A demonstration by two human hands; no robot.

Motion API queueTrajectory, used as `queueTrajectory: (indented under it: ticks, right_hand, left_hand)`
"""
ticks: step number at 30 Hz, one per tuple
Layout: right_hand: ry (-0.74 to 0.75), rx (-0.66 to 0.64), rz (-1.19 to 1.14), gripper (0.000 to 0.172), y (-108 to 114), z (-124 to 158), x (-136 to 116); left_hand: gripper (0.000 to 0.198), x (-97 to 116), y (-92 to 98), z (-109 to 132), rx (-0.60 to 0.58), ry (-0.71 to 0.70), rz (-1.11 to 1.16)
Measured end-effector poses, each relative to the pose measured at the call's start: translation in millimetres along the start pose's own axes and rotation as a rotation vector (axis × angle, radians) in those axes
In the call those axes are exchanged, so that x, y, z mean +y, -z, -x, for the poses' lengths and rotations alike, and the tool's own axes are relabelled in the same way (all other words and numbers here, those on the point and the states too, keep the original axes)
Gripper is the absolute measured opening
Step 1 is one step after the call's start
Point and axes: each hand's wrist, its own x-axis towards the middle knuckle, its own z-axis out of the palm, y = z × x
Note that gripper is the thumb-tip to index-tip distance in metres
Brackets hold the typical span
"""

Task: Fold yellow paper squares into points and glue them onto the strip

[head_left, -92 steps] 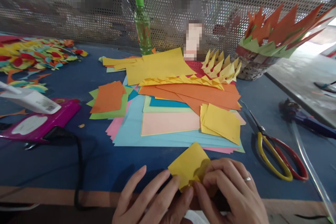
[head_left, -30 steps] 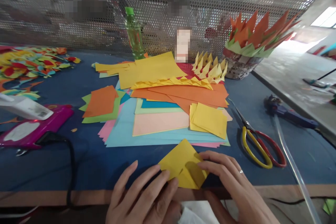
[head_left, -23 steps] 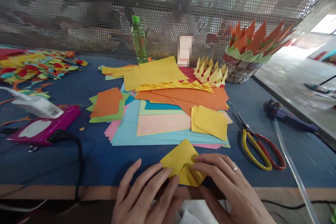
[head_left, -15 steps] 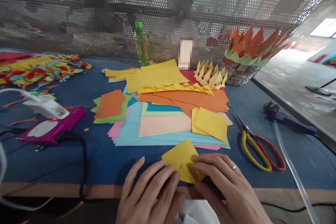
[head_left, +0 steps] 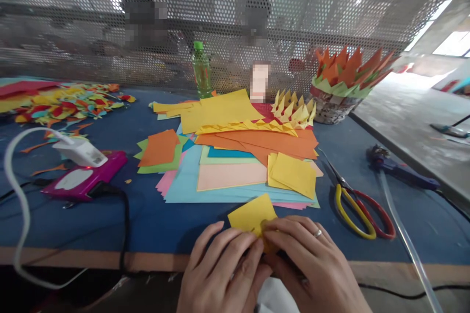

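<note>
A small yellow paper square (head_left: 250, 212) lies at the table's front edge, one corner turned away from me. My left hand (head_left: 223, 266) presses its fingertips on the paper's near left side, with the thumb low by the edge. On the near right side, my right hand (head_left: 308, 254), a ring on one finger, pinches the paper, its thumb beneath. Both hands' fingertips almost meet, and they hide the near corner. Just beyond lies a stack of yellow paper squares (head_left: 293, 174) on larger coloured sheets (head_left: 235, 194).
Scissors (head_left: 354, 205) and a glue gun (head_left: 404, 168) lie to the right. A magenta power strip (head_left: 84, 176) with a white plug is left. Behind are a green bottle (head_left: 201, 71), a folded yellow paper ring (head_left: 293, 110), a woven pot (head_left: 332, 102) and cut paper scraps (head_left: 73, 102).
My left hand has slid right, closer to my right hand. My fingers now cover more of the square's near part. The view has shifted slightly.
</note>
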Motion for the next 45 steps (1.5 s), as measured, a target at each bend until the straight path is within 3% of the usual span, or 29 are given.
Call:
queueTrajectory:
  ticks: [7,13,20,26,31,38,42,45]
  right_hand:
    - [-0.049,0.031,-0.096,0.015,-4.1,-4.3,-3.7]
    - [0.066,0.105,-0.106,0.008,-0.3,-5.9,-9.5]
    - [0.102,0.085,0.065,0.018,18.9,12.3,7.6]
    - [0.172,0.177,0.291,0.023,24.2,23.7,13.1]
    - [0.104,0.102,0.240,0.022,17.3,16.3,18.9]
    - [0.036,-0.027,0.011,0.012,15.3,12.8,21.7]
    - [-0.041,-0.081,-0.077,0.004,15.0,10.3,22.8]
    - [-0.107,-0.128,-0.091,0.002,14.0,9.0,24.4]
  left_hand:
    - [0.022,-1.6,-1.0,-3.4,-0.003,-0.023,-0.016]
    - [0.029,0.2,2.5,-3.7,-0.015,0.005,0.008]
    - [0.035,-1.2,10.2,-9.5,-0.039,0.030,0.207]
    - [0.035,-6.7,-0.9,-16.4,-0.083,-0.086,0.105]
    - [0.028,-13.8,-7.2,-19.9,-0.177,-0.133,-0.018]
    - [0.031,-11.6,-18.8,-4.5,0.053,-0.096,0.096]
    - [0.025,-13.1,-4.1,-5.7,-0.159,-0.106,0.082]
    - [0.026,-14.3,4.5,-9.7,-0.197,-0.106,0.082]
